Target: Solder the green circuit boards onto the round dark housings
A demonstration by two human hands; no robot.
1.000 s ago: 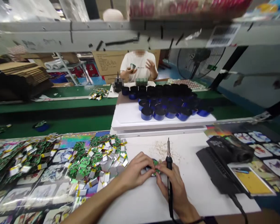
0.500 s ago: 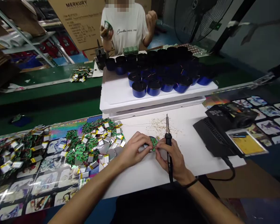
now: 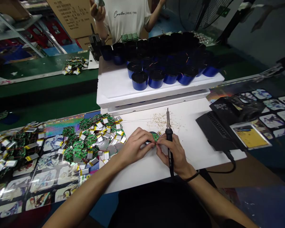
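Observation:
My left hand (image 3: 136,145) is closed at the left edge of a small round green circuit board (image 3: 155,136), fingertips pinched on it. From the right, my right hand (image 3: 174,153) meets the board with thumb and forefinger together. That same hand also holds a black soldering iron (image 3: 169,148), its metal tip pointing up and away from the board. The board lies low over the white work surface (image 3: 137,175), and my fingers hide part of it. Thin clippings (image 3: 160,122) are scattered just beyond.
Circuit boards with silver batteries (image 3: 92,139) are heaped at left. Blue round housings (image 3: 139,80) stand on a white foam block (image 3: 116,98) ahead. A black soldering station (image 3: 218,129) with a yellow sponge (image 3: 250,141) is at right. A person (image 3: 125,19) works opposite.
The view has tilted down slightly, so everything sits higher in the picture. My hands remain at the board with almost the same hold. The person opposite has raised both hands a little.

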